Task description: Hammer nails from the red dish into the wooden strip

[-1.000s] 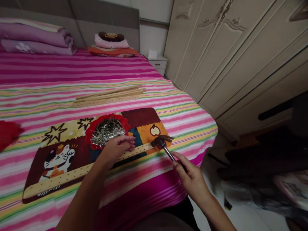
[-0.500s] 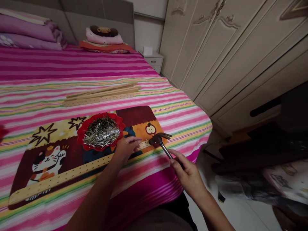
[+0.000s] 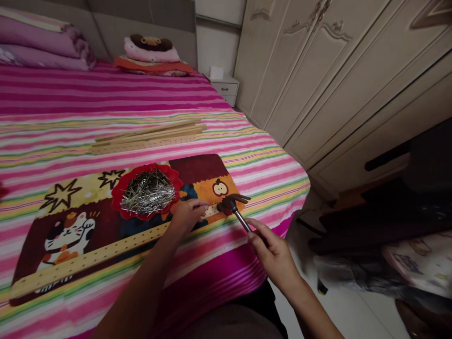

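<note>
The right hand is closed around the handle of the hammer, which has a dark head and a shiny metal shaft. Its claw points to the right, and its face points toward the left hand. The left fingers are gathered at the strip; whether they pinch a nail, I cannot tell. This strip is pale, with rows of dark dots, and runs under the hammer head and leftward past the left hand, along the near edge of the mat. Just beyond the left hand stands the red scalloped bowl, full of silvery nails. To the right of the hammer, striped cover extends to the bed's edge; the wardrobe is well apart.
</note>
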`<action>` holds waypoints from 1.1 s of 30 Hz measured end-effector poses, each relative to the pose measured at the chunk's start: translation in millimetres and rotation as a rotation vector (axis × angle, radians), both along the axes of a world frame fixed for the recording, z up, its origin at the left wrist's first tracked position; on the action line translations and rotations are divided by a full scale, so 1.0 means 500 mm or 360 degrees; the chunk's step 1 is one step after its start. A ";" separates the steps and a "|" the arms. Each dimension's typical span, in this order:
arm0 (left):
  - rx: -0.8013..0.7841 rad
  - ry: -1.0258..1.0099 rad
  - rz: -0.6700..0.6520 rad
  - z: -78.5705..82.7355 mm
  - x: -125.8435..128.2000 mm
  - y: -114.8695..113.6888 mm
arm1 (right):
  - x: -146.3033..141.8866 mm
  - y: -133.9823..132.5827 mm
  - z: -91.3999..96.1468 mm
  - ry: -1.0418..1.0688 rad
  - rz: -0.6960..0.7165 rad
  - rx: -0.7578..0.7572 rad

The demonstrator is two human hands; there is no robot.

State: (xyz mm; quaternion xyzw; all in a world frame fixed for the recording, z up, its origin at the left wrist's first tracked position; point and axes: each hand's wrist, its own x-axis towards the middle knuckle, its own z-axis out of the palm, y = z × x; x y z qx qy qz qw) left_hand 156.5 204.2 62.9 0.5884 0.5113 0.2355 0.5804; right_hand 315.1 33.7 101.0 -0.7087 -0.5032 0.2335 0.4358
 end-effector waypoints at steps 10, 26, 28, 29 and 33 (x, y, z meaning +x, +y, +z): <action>0.0570 0.0415 -0.0180 -0.015 0.001 -0.005 | -0.011 0.034 0.012 -0.0263 0.0176 0.0140; 0.0668 0.0461 -0.0286 -0.008 0.001 -0.008 | -0.019 0.041 0.018 -0.0428 0.0224 0.0236; 0.0686 0.0465 -0.0241 0.003 -0.017 -0.006 | -0.016 0.036 0.017 -0.0398 0.0196 0.0245; 0.0734 0.0512 -0.0182 0.013 -0.032 -0.002 | -0.013 0.033 0.016 -0.0382 0.0181 0.0247; 0.1024 0.0965 0.0090 0.061 -0.110 0.024 | -0.004 0.025 0.007 -0.0342 0.0130 0.0229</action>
